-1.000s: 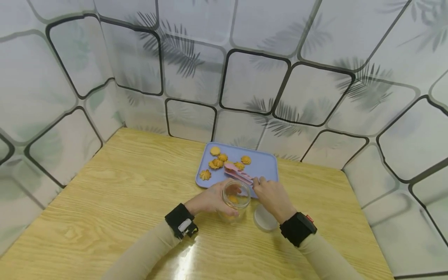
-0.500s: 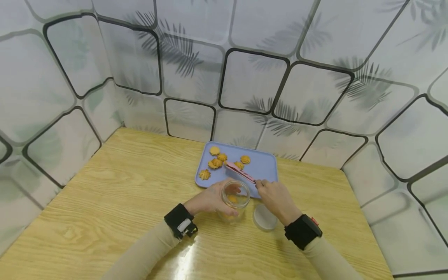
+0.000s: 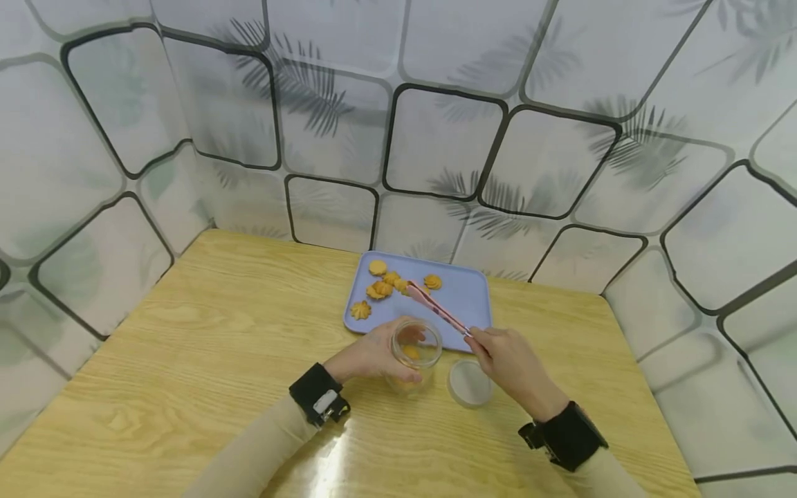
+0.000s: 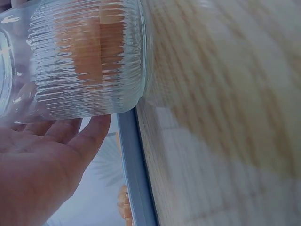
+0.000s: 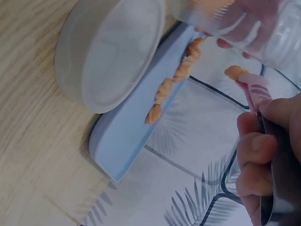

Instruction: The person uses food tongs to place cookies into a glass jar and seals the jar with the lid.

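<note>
By the left hand (image 3: 373,354), a ribbed glass jar (image 4: 84,66) is being gripped, presumably for steadiness, beside the blue tray (image 3: 468,290). Above the tray, a cookie (image 5: 233,72) is being pinched in pink tongs (image 3: 438,310), squeezed by the right hand (image 3: 513,365) apparently against dropping.

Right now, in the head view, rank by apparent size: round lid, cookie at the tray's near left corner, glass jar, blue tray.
1. Blue tray
2. Glass jar
3. Round lid
4. Near-left cookie
</note>
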A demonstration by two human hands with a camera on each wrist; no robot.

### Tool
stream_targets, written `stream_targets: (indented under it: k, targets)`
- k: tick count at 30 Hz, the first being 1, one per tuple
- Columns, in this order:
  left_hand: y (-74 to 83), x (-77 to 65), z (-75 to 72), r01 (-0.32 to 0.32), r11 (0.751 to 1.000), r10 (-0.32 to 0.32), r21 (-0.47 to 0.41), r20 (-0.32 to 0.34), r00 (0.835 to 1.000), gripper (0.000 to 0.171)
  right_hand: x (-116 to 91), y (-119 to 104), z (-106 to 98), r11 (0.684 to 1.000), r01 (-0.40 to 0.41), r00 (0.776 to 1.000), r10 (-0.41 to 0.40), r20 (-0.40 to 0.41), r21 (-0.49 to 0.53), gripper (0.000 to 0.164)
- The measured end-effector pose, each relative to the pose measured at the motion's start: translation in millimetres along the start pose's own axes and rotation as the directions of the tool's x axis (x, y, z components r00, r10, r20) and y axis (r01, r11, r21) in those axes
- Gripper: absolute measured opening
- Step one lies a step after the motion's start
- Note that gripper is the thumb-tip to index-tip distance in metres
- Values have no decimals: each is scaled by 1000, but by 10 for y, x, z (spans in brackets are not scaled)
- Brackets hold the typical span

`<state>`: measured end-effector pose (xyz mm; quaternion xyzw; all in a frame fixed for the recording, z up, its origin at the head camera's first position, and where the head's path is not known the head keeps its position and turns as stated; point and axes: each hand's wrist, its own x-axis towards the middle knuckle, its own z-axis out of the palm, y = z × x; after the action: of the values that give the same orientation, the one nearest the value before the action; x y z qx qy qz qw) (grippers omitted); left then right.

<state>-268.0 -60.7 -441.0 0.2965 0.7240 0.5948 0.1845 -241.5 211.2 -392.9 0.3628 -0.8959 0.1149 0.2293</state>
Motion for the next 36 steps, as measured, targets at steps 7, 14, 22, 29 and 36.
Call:
stream_targets:
  k: [7, 14, 22, 29, 36]
  targets:
    - [15, 1, 7, -5, 1000, 5, -14, 3, 1000, 78, -187, -66, -195, 953, -99, 993, 111, -26, 287, 22]
    - [10, 13, 14, -1, 1000, 1, -19, 4, 1000, 78, -429, -156, -370, 889, -131, 978, 188, -89, 438, 19]
    - [20, -7, -8, 43, 999, -43, -11, 2, 999, 84, -689, -249, -403, 818, -143, 978, 202, -46, 557, 23]
    - [32, -20, -13, 97, 994, -96, 46, -27, 995, 92, -801, -320, -425, 784, -168, 979, 206, 5, 598, 24]
    - [2, -5, 2, 19, 1000, -19, 1, -15, 1000, 79, -856, -342, -439, 813, -147, 980, 195, -27, 563, 24]
